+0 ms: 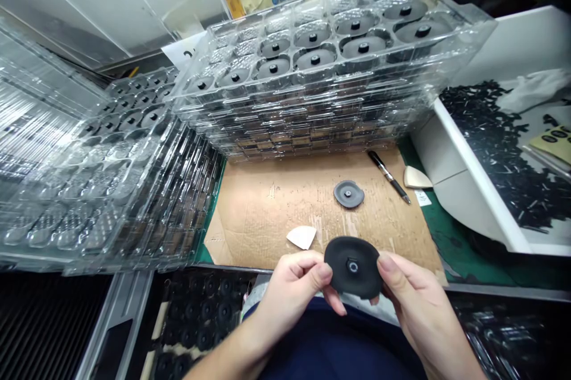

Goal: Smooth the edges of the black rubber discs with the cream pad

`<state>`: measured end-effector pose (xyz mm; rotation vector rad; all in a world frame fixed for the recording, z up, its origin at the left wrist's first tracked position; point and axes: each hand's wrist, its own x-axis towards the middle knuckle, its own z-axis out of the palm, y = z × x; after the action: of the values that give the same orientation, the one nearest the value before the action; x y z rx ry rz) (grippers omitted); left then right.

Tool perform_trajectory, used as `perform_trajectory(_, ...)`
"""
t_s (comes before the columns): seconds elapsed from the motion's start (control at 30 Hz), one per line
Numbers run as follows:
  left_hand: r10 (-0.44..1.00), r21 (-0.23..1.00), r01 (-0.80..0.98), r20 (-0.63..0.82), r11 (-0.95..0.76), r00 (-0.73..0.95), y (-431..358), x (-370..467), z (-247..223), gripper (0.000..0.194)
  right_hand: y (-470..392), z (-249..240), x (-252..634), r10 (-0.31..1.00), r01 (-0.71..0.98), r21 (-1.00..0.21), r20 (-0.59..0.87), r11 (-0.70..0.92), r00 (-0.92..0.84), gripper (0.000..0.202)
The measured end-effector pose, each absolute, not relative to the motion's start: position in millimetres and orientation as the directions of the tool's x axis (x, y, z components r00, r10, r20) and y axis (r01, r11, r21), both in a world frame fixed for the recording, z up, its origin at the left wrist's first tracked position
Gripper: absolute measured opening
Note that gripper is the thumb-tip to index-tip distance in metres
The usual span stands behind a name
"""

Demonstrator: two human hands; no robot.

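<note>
A black, rounded disc-like part [368, 276] with a small raised hub at its centre is held up in front of the person's body, above the near edge of the bench [473, 270]. Both hands share it: the left hand [292, 285] pinches its left edge between thumb and fingers, and the right hand [417, 297] pinches the right edge the same way, so each grip is closed on the part. Just beyond lies a sheet of brown cardboard [254, 201], bearing a pale wedge [302, 237] near the left hand, a smaller grey disc [348, 200] and a black pen [389, 178]. A second pale wedge [417, 178] sits beside the pen. To the right, a white bin [468, 151] holds many small black pieces [486, 142]. Behind the cardboard rises a stack of clear trays [285, 103], dark discs in the top one's pockets; another tray stack [143, 190] stands at left.
</note>
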<state>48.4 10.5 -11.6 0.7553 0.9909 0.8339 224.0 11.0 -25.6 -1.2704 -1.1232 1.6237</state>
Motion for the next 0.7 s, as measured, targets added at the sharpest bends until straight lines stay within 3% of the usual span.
perform_trajectory(0.2,0.864,0.85,-0.212,-0.422,0.482,0.273,13.1,47.2,-12.3,0.036,16.3,-31.9,220.6,0.918,0.011,-0.938,-0.341,-0.346,-0.204,0.048)
perform_trajectory(0.4,0.877,0.862,-0.176,-0.445,0.474,0.184,17.4,44.0,-20.1,0.034,24.0,-31.2,221.0,0.925,0.241,-0.932,-0.322,-0.271,-0.204,0.047)
perform_trajectory(0.6,0.895,0.879,-0.17,-0.434,0.446,0.108,20.3,36.7,-26.4,0.035,26.2,-47.2,226.1,0.927,0.365,-0.893,-0.339,-0.264,-0.159,0.038)
perform_trajectory(0.7,0.909,0.895,-0.157,-0.412,0.416,0.059,23.9,31.5,-22.5,0.033,32.7,-60.7,231.2,0.93,0.456,-0.884,-0.25,-0.105,-0.27,0.032)
